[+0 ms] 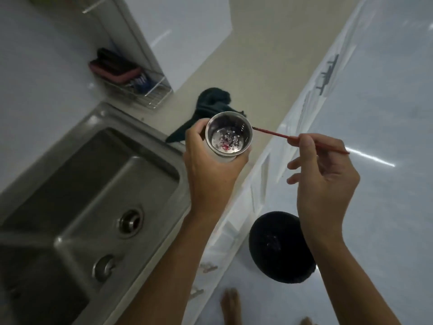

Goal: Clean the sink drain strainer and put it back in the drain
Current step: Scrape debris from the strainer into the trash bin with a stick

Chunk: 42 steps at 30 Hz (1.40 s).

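Frame center: left hand (206,156) grips strainer (228,136) w/ fingers curled round its wall, open top to camera. Right hand (321,170) pinches red stick (271,133), tip at strainer's right side. Lower left: sink (70,174), drain (130,222) open. Rack (150,90) upper left holds sponge (114,71).

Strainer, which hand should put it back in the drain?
Probably the left hand: it holds the strainer, on the side nearer the drain. The right hand pinches a red stick.

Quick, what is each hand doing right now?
Left hand: closed around the metal strainer, holding it up.
Right hand: pinching a thin red stick, other fingers loose.
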{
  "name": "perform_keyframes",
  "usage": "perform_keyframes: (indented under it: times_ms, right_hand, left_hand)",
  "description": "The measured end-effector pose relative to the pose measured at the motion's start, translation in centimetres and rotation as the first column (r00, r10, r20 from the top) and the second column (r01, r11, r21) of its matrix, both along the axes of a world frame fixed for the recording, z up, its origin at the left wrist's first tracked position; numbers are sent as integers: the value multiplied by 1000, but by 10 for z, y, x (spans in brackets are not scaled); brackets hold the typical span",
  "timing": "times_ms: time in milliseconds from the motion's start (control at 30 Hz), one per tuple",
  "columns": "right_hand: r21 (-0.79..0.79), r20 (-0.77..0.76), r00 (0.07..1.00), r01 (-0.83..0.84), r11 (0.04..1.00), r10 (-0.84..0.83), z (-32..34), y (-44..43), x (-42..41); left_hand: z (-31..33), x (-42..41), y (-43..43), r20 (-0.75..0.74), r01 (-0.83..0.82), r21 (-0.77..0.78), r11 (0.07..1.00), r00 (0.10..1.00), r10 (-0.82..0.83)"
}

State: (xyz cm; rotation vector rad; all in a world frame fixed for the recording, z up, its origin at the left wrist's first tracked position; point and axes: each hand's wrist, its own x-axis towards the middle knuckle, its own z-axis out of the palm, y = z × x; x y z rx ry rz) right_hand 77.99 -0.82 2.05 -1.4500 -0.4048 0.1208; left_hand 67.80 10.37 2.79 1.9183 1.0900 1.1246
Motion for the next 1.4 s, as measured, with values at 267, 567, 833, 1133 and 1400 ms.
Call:
perform_keyframes:
  times_ms: [267,567,833,1133,1400]
  right_hand:
    - [-26,78,942,-324,946,325,-3,80,-106]
    - [-352,255,778,-478,805,574,-34,141,-171]
    - [-551,289,681,-457,698,673,-45,179,-180]
    - [-627,278,646,-438,644,711,-51,189,-189]
    - [-613,262,649,-460,642,714,-57,195,-210]
  left_hand:
    - [-22,-189,79,-181,-309,-15,951,936,301]
    - [-149,-289,134,-669,-165,-298,940,739,-82]
    - [-201,-285,147,-715,-118,-338,934,677,-173]
    - [-195,-309,144,-768,-179,-320,930,624,-144]
    - [-177,-376,113,-873,-441,-471,764,358,-332]
